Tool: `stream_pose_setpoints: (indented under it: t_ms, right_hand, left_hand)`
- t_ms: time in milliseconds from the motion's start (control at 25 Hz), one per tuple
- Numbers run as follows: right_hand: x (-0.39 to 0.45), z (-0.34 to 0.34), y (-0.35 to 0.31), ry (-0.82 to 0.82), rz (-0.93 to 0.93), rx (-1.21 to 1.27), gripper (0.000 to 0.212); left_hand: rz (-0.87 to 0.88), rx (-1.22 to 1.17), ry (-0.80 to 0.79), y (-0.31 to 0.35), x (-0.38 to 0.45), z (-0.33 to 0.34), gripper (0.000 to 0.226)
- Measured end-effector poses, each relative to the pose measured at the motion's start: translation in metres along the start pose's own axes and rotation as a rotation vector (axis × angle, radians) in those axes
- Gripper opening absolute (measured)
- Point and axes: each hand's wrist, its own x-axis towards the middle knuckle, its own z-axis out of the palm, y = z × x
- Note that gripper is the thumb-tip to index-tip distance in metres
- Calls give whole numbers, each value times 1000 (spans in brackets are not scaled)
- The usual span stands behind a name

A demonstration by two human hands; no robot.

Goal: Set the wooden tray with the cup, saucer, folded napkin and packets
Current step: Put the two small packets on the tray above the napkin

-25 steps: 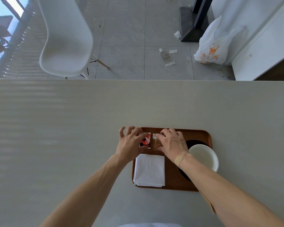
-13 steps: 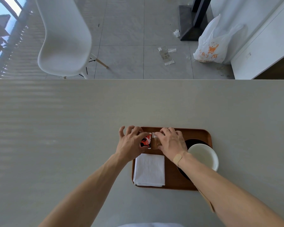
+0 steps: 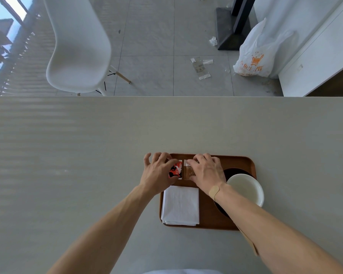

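Observation:
The wooden tray (image 3: 237, 162) lies on the grey table near its front edge. A folded white napkin (image 3: 180, 205) fills the tray's near left part. At the right a white cup (image 3: 246, 189) stands on a dark saucer (image 3: 233, 172). Two packets lie side by side at the tray's far left. My left hand (image 3: 157, 171) pinches the red packet (image 3: 176, 170) between thumb and fingers. The clear brownish packet (image 3: 187, 171) is pinched by my right hand (image 3: 207, 171), which covers its right part.
The grey table (image 3: 87, 165) spreads wide to the left and right of the tray. Beyond its far edge stand a white chair (image 3: 77, 48), a white plastic bag (image 3: 253, 54) and a white cabinet (image 3: 315, 56). Scraps of wrapper (image 3: 200, 67) litter the floor.
Both hands stay on the two packets at the tray's far left. The packets have barely shifted.

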Motion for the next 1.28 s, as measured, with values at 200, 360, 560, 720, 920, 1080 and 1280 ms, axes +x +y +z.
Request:
stream_pose_setpoints:
  t_ms: [200,360,560,720,920,1080,1280]
  right_hand:
    - [-16,-31,7,143,6,126,50]
    - [-68,-54,62,445,258,376,29]
    - [-165,-6,139,197,775,636,34]
    - [-191,34,121,-45,709,854,47]
    - [-188,44,117,24,712,812,43]
    - [-189,41,116,25,667,784,41]
    - [-191,41,113,59,655,774,41]
  left_hand:
    - [-65,-120,83,-2,-11,-6,45]
    - [-252,-291,140,-14,-50,-1,12]
    - [-425,-378,-32,-16,-114,26,8]
    - [-475,-555,-65,3,-137,37,3]
    - [-564,-613,-22,16,-137,39,4]
    - [-596,-600,18,21,-140,39,3]
    - [-633,-602,42,27,-142,37,5]
